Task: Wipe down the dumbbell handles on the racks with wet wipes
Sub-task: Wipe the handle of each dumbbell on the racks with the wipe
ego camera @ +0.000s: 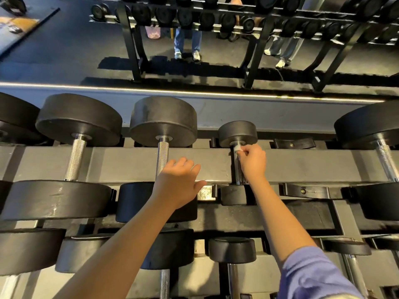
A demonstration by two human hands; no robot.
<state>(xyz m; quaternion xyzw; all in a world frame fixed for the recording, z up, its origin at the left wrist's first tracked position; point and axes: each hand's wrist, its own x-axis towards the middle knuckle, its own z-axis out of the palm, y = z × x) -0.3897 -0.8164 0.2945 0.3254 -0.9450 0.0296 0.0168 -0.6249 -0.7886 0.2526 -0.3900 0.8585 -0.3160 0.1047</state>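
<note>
A small black dumbbell [237, 132] lies on the top tier of the rack [129, 162], its chrome handle [236, 169] running toward me. My right hand [252, 161] pinches a small white wet wipe [238, 147] against the far end of that handle, just below the far head. My left hand [180, 182] rests with straight fingers on the rack's grey rail, over the near end of the neighbouring larger dumbbell's handle [163, 156]. Further left, another big dumbbell [75, 156] shows a bare knurled handle.
Another large dumbbell [371, 130] sits at the right of the top tier, with empty saddles [294, 143] beside the small one. A lower tier holds more dumbbells [232, 250]. A mirror behind reflects a rack [216, 18] and standing people's legs [186, 44].
</note>
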